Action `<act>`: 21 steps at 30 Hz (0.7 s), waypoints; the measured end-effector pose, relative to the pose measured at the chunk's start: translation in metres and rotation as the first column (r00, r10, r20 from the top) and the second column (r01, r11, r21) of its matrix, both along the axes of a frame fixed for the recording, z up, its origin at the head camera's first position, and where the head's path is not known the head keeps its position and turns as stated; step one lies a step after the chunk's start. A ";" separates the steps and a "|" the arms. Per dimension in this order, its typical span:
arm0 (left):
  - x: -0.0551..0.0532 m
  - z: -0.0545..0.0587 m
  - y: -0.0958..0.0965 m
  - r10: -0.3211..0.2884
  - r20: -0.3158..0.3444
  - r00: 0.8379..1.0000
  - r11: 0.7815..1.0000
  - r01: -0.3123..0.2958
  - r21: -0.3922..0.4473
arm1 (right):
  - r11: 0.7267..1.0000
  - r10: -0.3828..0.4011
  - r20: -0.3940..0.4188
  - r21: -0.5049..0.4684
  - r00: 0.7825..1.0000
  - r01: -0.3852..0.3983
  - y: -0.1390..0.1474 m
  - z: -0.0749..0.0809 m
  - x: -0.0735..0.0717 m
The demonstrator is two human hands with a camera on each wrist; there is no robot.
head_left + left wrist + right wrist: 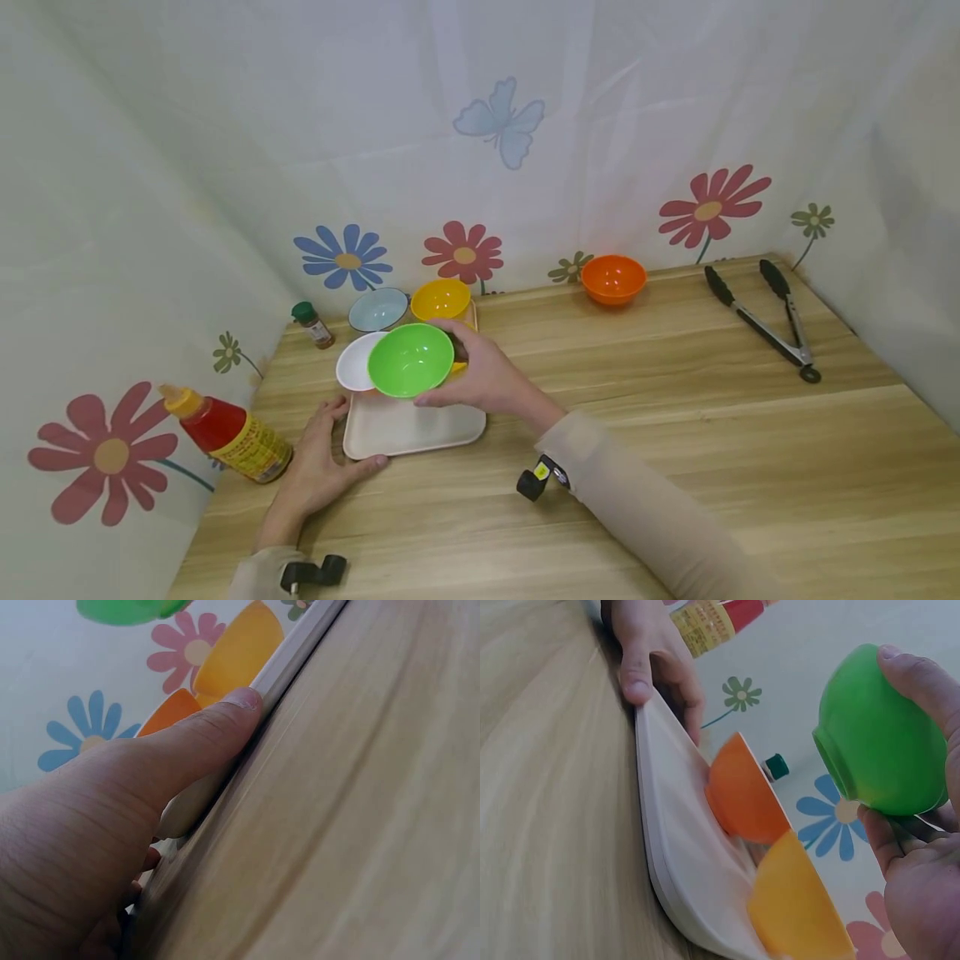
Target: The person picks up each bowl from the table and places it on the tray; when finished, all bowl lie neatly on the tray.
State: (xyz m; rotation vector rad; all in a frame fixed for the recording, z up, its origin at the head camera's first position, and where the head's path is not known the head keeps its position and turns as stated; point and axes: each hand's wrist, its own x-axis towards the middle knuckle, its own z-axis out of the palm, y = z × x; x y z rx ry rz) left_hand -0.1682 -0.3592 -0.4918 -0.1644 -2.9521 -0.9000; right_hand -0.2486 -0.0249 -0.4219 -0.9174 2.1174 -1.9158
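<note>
My right hand (487, 371) holds a green bowl (410, 360) by its right side, tilted, above a white tray (420, 429). The thumb and fingers are on opposite sides of the bowl in the right wrist view. My left hand (318, 467) rests against the tray's front left corner, thumb straight along the front edge. A bowl with white inside (356, 364) and orange outside (742, 791) stands on the tray, partly behind the green bowl. Behind it are a light blue bowl (378, 310) and a yellow bowl (441, 302). Another yellow bowl (795, 900) is mostly hidden in the head view.
A red sauce bottle (243, 437) with a yellow label stands left of my left hand. A small green-capped jar (312, 325) is at the back left. Along the back edge sits an orange bowl (613, 280). Spread tongs (772, 325) lie at the right.
</note>
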 end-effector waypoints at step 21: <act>-0.003 -0.004 -0.001 -0.086 -0.117 0.989 0.989 0.099 0.107 | 0.996 0.077 -0.026 0.042 0.997 -0.075 -0.053 -0.006 0.024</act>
